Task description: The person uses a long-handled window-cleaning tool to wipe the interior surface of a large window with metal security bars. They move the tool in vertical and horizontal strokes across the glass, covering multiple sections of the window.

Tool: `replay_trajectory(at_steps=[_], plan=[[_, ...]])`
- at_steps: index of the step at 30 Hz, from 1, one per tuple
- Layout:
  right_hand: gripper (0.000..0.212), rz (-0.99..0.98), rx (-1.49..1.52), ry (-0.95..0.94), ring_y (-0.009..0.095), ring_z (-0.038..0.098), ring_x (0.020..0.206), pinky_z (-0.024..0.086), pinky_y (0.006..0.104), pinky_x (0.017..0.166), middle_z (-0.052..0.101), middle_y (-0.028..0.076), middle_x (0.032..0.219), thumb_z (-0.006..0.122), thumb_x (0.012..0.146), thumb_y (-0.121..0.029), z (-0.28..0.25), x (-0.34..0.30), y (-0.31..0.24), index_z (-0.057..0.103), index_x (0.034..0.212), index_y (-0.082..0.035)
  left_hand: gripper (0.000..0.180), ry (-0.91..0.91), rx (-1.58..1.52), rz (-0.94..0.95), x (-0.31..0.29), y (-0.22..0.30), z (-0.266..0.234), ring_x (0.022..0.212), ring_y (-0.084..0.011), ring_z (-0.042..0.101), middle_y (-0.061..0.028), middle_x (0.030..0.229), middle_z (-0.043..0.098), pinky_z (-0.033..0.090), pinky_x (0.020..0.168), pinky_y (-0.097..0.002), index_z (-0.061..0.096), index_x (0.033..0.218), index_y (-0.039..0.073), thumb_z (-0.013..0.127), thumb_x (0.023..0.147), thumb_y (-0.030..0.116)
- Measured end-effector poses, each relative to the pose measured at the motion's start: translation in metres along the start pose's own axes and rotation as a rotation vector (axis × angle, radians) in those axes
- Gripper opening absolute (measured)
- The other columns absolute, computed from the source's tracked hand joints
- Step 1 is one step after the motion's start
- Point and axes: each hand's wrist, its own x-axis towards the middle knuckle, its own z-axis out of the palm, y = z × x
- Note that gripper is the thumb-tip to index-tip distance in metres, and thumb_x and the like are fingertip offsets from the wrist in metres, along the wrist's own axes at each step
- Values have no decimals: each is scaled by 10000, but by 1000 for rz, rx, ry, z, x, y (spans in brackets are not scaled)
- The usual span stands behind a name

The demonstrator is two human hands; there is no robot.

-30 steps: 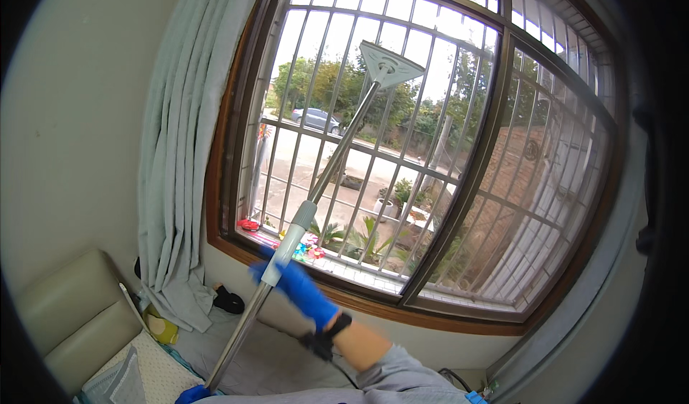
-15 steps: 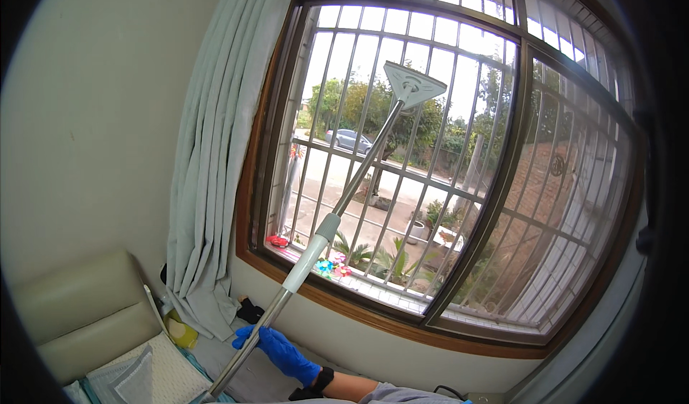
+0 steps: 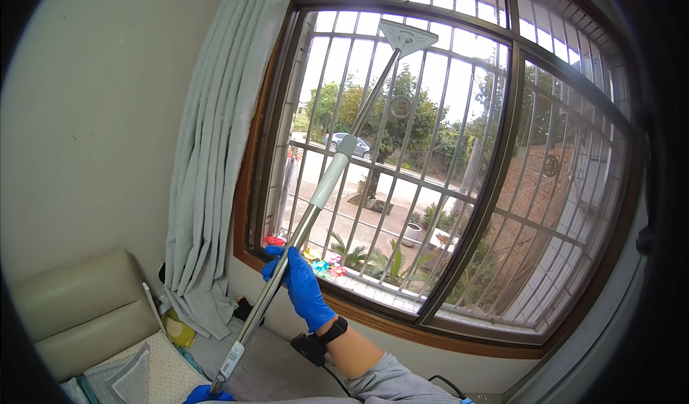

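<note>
A long-handled window cleaner (image 3: 331,178) slants up across the window, with a steel pole, a pale grip section and a flat triangular head (image 3: 408,38). Its head is at the upper part of the left pane, in front of the bars; whether it touches the glass I cannot tell. My right hand (image 3: 305,289), in a blue glove with a black strap at the wrist, is closed round the pole below the grip section. At the bottom edge my left hand (image 3: 208,394), also blue-gloved and partly cut off, wraps the pole's lower end.
A brown-framed window (image 3: 402,321) with metal bars fills the middle and right. Grey curtains (image 3: 215,153) hang at its left. Colourful flower-like ornaments (image 3: 330,264) sit along the sill. Below are a beige padded headboard (image 3: 86,311), a pillow (image 3: 172,368) and a grey bed sheet (image 3: 276,368).
The window cleaner has slid upward, its head now higher on the pane. My right hand has risen with the pole, and my left hand has come into view at the bottom.
</note>
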Motion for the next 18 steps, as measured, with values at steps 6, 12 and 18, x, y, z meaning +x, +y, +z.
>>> replay_trajectory(at_steps=[6,12,18], plan=[[504,-23,125,63,163,541,623,473,292,609,585,77,697,333,969,-411,7,17,-15,525,1126,27,92,-237,-266,-110,11,17,5,582,-102,525,13,655,557,413,516,-244,604,850,69,636,834,154],[531,-68,146,107,182,512,552,446,302,534,545,76,627,376,943,-457,9,25,-18,540,1082,29,121,50,141,-88,-6,32,10,558,-97,517,13,626,549,415,498,-255,601,795,62,642,822,172],[530,-54,89,115,171,527,561,449,290,516,548,69,634,357,944,-471,14,35,-8,542,1083,6,134,99,143,27,-21,17,-11,556,-93,507,13,628,544,410,495,-258,594,785,60,642,821,181]])
